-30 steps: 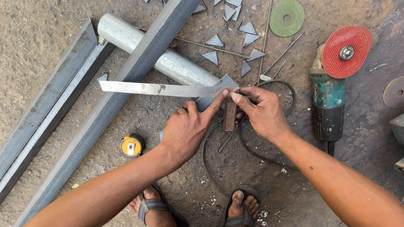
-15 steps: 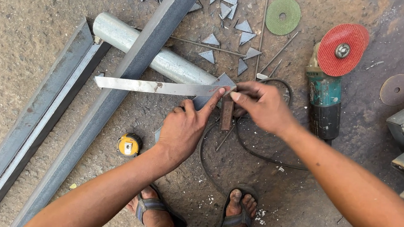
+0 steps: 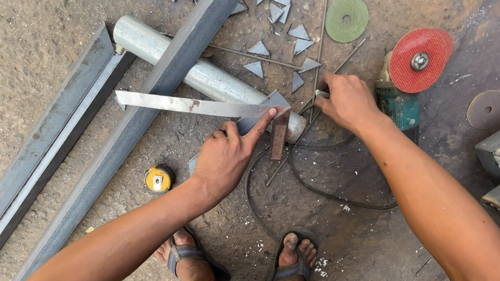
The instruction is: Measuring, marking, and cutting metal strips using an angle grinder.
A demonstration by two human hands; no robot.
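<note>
While the left hand (image 3: 225,159) lies spread, forefinger pressing the flat steel strip (image 3: 197,105) across the pipe (image 3: 207,77), the right hand (image 3: 346,100) is curled around a small whitish piece beside the angle grinder (image 3: 409,81).

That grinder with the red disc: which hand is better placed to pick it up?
The right hand, I would say. It lies right beside the grinder and seems to pinch a small pale object. The left hand is busy, its fingers pressing the steel square down.

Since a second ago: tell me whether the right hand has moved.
Yes. The right hand left the square beside the left hand and went right, toward the angle grinder.
</note>
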